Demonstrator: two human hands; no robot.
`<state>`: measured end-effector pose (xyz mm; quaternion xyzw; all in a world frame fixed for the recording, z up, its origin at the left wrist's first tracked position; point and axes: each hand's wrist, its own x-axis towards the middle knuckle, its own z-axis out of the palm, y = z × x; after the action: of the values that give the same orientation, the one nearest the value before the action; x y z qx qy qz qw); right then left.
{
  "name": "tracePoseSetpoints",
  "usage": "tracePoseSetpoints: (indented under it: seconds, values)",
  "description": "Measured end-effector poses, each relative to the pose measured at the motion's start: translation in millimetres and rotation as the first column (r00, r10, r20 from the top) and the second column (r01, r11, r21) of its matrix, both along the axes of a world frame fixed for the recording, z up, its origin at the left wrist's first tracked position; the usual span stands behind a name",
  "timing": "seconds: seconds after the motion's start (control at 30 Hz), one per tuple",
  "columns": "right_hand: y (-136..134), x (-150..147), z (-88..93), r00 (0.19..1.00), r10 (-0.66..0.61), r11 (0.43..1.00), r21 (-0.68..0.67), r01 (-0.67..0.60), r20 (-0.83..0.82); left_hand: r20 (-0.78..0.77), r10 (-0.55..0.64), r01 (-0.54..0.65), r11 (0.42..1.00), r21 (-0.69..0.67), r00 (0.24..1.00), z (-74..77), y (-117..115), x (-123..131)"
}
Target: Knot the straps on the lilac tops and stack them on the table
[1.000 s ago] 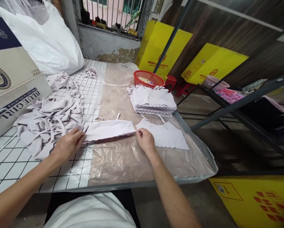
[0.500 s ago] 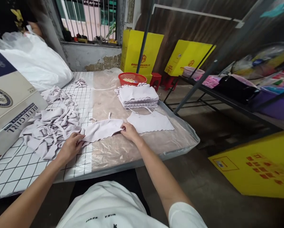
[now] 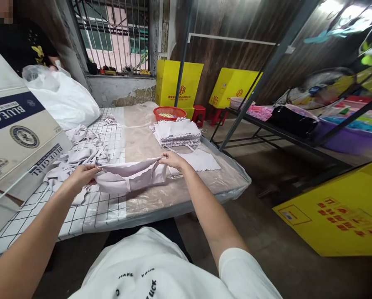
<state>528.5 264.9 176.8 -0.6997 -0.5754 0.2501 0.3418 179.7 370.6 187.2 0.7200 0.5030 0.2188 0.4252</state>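
Note:
Between my two hands a pale lilac camisole top (image 3: 130, 177) is stretched out above the table, its scalloped edges parted and its middle sagging. My left hand (image 3: 85, 174) pinches one end, and my right hand (image 3: 170, 161) pinches the other. Just beyond my right hand, another lilac piece with a strap (image 3: 201, 160) lies flat. Behind it rises a neat stack of the same garments (image 3: 178, 133), wavy edges showing. Left of the held top, partly behind my left hand, sprawls a loose heap of lilac garments (image 3: 80, 155).
A red basket (image 3: 169, 109) stands behind the stack. At the left are a Blue Girl carton (image 3: 24, 137) and a white plastic bag (image 3: 64, 97), with a person in black (image 3: 20, 41) behind. A metal rack (image 3: 285, 133) and yellow boxes (image 3: 338, 216) line the right.
Both hands have lifted the top off the table; its lying-flat shape has turned into an open, hanging one. My left hand has shifted slightly left. The view has tilted up a little.

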Motion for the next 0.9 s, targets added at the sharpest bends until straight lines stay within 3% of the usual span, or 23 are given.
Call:
tracePoseSetpoints:
  seconds: [0.13,0.23,0.27,0.33,0.37,0.43,0.57,0.7,0.8,0.9]
  values:
    - [2,2,-0.8,0.989,-0.026,1.0,0.006,0.025,0.147,-0.206,-0.044,0.054,0.998,0.043,0.978,-6.5,6,5]
    - [4,-9,-11.3,0.972,0.025,0.999,0.033,-0.034,0.233,-0.232,-0.046,0.102,0.966,0.239,0.972,-24.6,7,8]
    - [5,-14,-15.6,0.966,0.076,0.996,0.026,-0.085,0.248,-0.243,-0.115,0.194,0.923,0.332,0.963,-30.4,6,8]
    - [10,-25,-24.0,0.945,0.19,0.981,-0.01,-0.194,0.267,-0.322,-0.322,0.444,0.772,0.456,0.89,-39.0,6,9]
    - [13,-31,-27.5,0.933,0.236,0.971,-0.03,-0.237,0.272,-0.382,-0.412,0.556,0.693,0.458,0.827,-41.3,7,10]
    - [21,-38,-31.8,0.915,0.293,0.956,-0.064,-0.286,0.278,-0.483,-0.503,0.689,0.618,0.378,0.716,-41.5,9,12]
    - [35,-35,-24.6,0.889,0.39,0.921,-0.112,-0.374,0.24,-0.519,-0.588,0.763,0.606,0.225,0.62,-30.6,22,17]
    - [33,-9,1.2,0.843,0.524,0.85,-0.134,-0.51,0.119,-0.452,-0.686,0.8,0.588,0.117,0.571,-18.7,38,18]
    - [27,11,22.1,0.84,0.538,0.84,-0.046,-0.541,-0.07,-0.38,-0.727,0.806,0.585,0.092,0.572,-12.8,44,19]
    - [26,16,37.2,0.843,0.51,0.856,0.0,-0.517,-0.17,-0.203,-0.777,0.798,0.601,0.041,0.596,-11.9,43,26]
